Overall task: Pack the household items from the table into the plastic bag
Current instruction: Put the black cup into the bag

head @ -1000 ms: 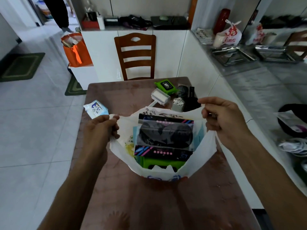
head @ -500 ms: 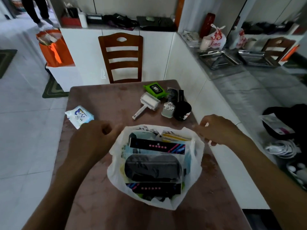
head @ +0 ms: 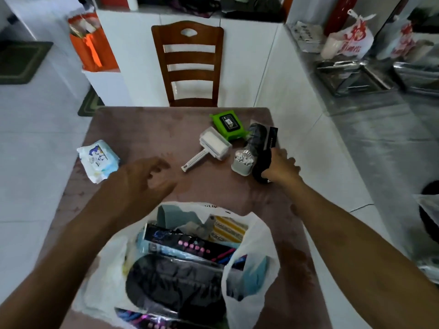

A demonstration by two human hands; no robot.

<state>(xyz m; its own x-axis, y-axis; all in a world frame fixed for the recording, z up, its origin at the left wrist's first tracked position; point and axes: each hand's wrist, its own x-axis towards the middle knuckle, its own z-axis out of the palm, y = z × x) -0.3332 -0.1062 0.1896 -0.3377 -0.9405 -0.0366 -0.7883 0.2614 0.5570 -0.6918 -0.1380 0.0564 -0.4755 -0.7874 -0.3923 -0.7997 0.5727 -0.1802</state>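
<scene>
Our right hand [head: 280, 168] grips the black round thing [head: 261, 166] by the cotton bud cup [head: 243, 162]. Our left hand [head: 142, 184] hovers open. The lint roller [head: 209, 148] handle points toward us. The plastic bag [head: 249, 269] sits near us.

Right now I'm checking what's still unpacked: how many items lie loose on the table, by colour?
White: 3, wipes pack, lint roller, cotton swab cup
Green: 1, green pack
Black: 2, black round item under the right hand, black packet
Total: 6

Person's left hand [head: 142, 184] & right hand [head: 281, 168] bare; forearms uncovered, no sleeves, rings or watch visible.
</scene>
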